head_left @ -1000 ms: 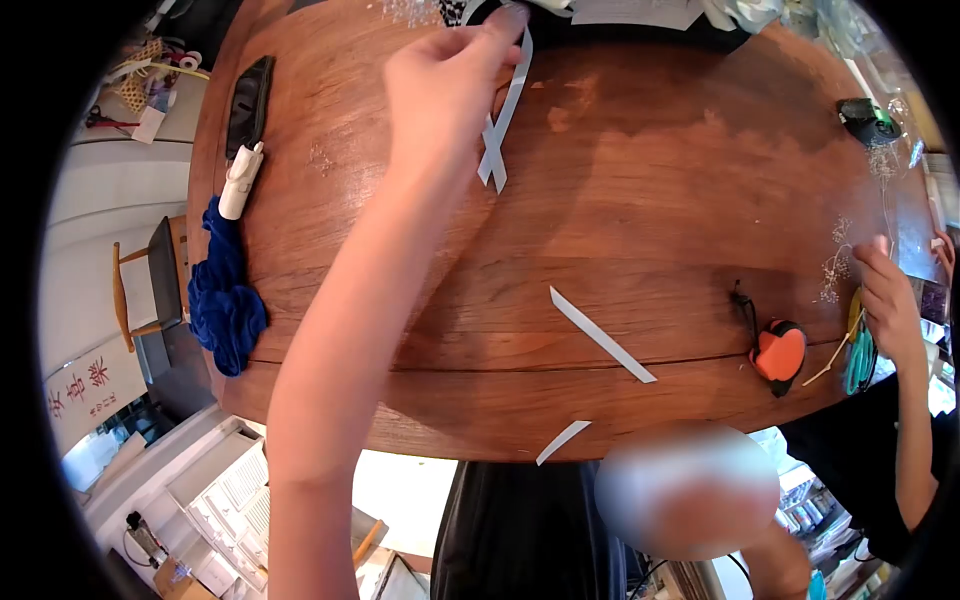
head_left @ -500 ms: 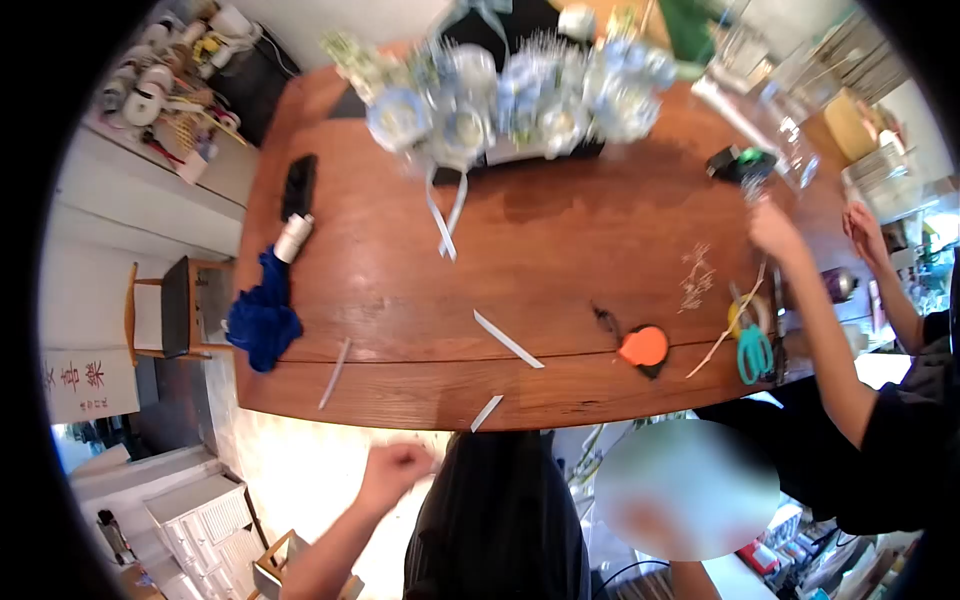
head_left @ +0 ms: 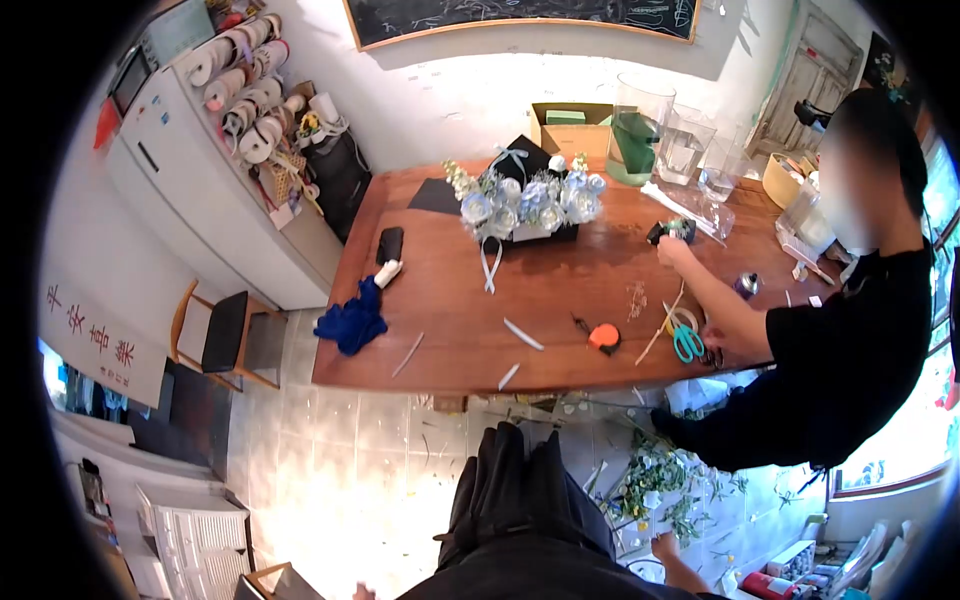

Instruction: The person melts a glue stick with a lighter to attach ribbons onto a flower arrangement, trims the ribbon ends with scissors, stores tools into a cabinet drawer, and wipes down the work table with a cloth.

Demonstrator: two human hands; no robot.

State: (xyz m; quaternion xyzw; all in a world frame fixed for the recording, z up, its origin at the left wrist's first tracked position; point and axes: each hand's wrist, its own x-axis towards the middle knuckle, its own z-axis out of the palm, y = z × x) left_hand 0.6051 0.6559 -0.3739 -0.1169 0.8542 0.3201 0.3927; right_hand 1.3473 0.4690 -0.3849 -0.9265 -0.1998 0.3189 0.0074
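Note:
My right hand hangs low beside my dark clothing, its fingers curled in and nothing seen in them. Of my left hand, only a small part shows at the bottom edge, so its fingers are hidden. Both hands are away from the wooden table. On it, a dark box filled with blue and white flowers stands toward the back, a pale ribbon hanging from its front. Ribbon scraps lie near the front edge.
A co-worker stands at the table's right, one hand at a small dark item with greenery, the other near teal-handled scissors. An orange tape measure, blue cloth and glass vases are on the table. Cut stems litter the floor.
My view has risen and drawn back from the table. My left hand has dropped to the bottom edge. The co-worker's farther hand has come down near the scissors.

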